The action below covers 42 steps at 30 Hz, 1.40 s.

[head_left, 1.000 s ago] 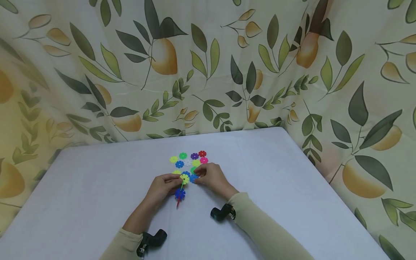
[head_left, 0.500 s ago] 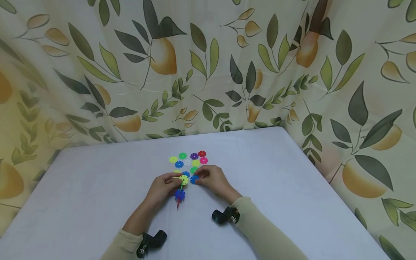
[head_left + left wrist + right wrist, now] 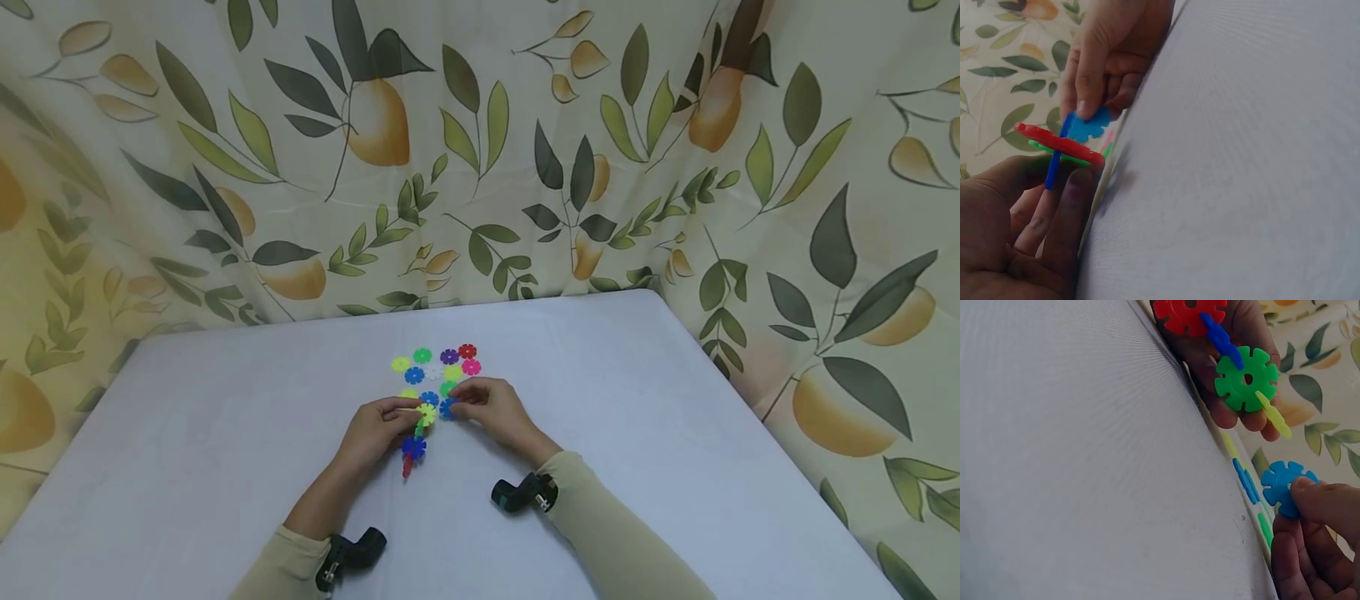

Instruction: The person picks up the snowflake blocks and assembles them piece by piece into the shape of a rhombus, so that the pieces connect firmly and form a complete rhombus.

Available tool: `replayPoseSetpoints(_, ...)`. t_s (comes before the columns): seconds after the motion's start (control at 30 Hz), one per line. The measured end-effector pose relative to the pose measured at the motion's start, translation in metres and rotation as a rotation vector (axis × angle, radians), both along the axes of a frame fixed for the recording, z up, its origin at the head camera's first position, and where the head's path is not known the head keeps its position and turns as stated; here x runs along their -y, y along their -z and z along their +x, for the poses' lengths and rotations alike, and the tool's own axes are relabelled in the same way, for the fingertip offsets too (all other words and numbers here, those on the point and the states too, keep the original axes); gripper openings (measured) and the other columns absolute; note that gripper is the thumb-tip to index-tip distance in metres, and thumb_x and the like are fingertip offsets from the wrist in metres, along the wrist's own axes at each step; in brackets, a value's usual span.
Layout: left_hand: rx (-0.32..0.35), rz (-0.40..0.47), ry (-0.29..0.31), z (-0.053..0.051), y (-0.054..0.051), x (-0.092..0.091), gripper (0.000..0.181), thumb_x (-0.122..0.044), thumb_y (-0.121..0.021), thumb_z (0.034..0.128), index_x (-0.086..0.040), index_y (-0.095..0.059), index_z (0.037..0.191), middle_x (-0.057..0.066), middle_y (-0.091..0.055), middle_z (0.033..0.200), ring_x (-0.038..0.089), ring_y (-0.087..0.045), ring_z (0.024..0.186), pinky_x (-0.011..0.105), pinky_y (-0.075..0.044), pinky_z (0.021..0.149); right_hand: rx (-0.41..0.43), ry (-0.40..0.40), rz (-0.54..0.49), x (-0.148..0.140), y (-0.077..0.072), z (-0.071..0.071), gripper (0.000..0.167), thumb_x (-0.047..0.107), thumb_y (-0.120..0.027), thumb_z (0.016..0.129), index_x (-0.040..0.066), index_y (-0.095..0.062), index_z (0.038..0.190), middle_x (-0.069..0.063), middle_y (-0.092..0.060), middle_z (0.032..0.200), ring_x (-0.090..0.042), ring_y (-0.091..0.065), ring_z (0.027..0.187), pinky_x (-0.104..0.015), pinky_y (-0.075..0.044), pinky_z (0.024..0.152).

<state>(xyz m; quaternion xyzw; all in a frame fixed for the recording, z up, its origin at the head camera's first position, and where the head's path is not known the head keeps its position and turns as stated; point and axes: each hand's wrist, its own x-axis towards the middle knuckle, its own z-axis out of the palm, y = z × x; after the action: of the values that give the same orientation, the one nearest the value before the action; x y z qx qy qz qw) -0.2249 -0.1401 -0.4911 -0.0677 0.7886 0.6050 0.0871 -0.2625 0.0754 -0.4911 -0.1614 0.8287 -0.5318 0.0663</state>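
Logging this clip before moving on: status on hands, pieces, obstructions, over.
Left hand holds linked disc chain. Right hand pinches one blue disc, apart from the chain. Nothing visible between disc and chain; loose discs lie on the table beyond.

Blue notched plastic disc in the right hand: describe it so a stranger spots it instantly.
Over the white-covered table, find the right hand. It pinches the blue notched plastic disc. That disc is single, joined to nothing, unlike the linked red, dark-blue, green and yellow notched discs in the left hand.
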Motion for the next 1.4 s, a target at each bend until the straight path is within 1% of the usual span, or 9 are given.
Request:
replayPoseSetpoints(0.23, 0.008, -0.022, -0.002, 0.0007, -0.0006, -0.0014, 0.025, -0.023, -0.070, 0.0919, -0.010, -0.073, 0.113, 0.007, -0.076, 0.099, 0.015, -0.071, 0.091, 0.028, -0.058, 0.080, 0.027, -0.010, -0.064, -0.0004, 0.0023, -0.0016, 0.016, 0.009, -0.072, 0.089, 0.011, -0.074, 0.105, -0.002, -0.073, 0.098, -0.012, -0.067, 0.086, -0.024, -0.056, 0.077)
replayPoseSetpoints(0.43, 0.011, -0.038, 0.000, 0.0014, -0.0001, -0.0009, 0.026, -0.025, -0.070, 0.0916, -0.009, -0.074, 0.112, 0.007, -0.076, 0.099, 0.015, -0.072, 0.089, 0.027, -0.058, 0.079, 0.053, -0.037, -0.109, 0.0003, 0.0019, -0.0009, 0.016, 0.008, -0.072, 0.089, 0.009, -0.074, 0.105, -0.005, -0.073, 0.100, -0.014, -0.069, 0.089, -0.025, -0.057, 0.080)
replayPoseSetpoints(0.63, 0.010, -0.066, 0.006, 0.0011, 0.0001, -0.0008, 0.025, -0.025, -0.070, 0.0917, -0.010, -0.074, 0.111, 0.007, -0.076, 0.098, 0.014, -0.071, 0.088, 0.025, -0.057, 0.077, 0.048, -0.048, -0.105, 0.0008, 0.0031, -0.0017, 0.016, 0.011, -0.073, 0.089, 0.009, -0.074, 0.105, -0.004, -0.073, 0.100, -0.014, -0.069, 0.091, -0.024, -0.057, 0.082)
replayPoseSetpoints(0.83, 0.010, -0.084, 0.012, 0.0020, -0.0005, -0.0010, 0.025, -0.026, -0.070, 0.0918, -0.011, -0.075, 0.112, 0.007, -0.076, 0.100, 0.015, -0.071, 0.094, 0.027, -0.057, 0.083, 0.042, -0.055, -0.106, 0.0005, 0.0022, -0.0005, 0.015, 0.012, -0.073, 0.089, 0.010, -0.074, 0.104, -0.004, -0.073, 0.099, -0.014, -0.069, 0.090, -0.024, -0.056, 0.083)
replayPoseSetpoints(1.0, 0.008, -0.091, 0.027, 0.0021, -0.0005, -0.0020, 0.025, -0.025, -0.071, 0.0914, -0.010, -0.075, 0.110, 0.007, -0.077, 0.098, 0.016, -0.071, 0.093, 0.029, -0.057, 0.084, 0.036, -0.057, -0.098, 0.0001, 0.0027, -0.0004, 0.014, 0.012, -0.074, 0.088, 0.010, -0.075, 0.102, -0.003, -0.073, 0.097, -0.013, -0.069, 0.088, -0.022, -0.056, 0.082)
replayPoseSetpoints(1.2, 0.004, -0.085, 0.045, 0.0017, 0.0005, -0.0017, 0.023, -0.022, -0.070, 0.0924, -0.008, -0.075, 0.110, 0.007, -0.076, 0.097, 0.017, -0.072, 0.092, 0.030, -0.057, 0.086, 0.050, -0.089, -0.104, 0.0010, 0.0039, -0.0002, 0.015, 0.013, -0.075, 0.087, 0.010, -0.075, 0.102, -0.004, -0.073, 0.097, -0.013, -0.068, 0.087, -0.022, -0.055, 0.080)
replayPoseSetpoints(1.4, -0.003, -0.088, 0.031, 0.0023, 0.0006, -0.0017, 0.022, -0.021, -0.069, 0.0924, -0.008, -0.075, 0.109, 0.006, -0.076, 0.097, 0.015, -0.071, 0.089, 0.030, -0.058, 0.084, 0.033, -0.086, -0.093, 0.0022, 0.0052, 0.0001, 0.013, 0.015, -0.075, 0.087, 0.012, -0.075, 0.100, -0.001, -0.073, 0.095, -0.013, -0.067, 0.086, -0.022, -0.055, 0.079)
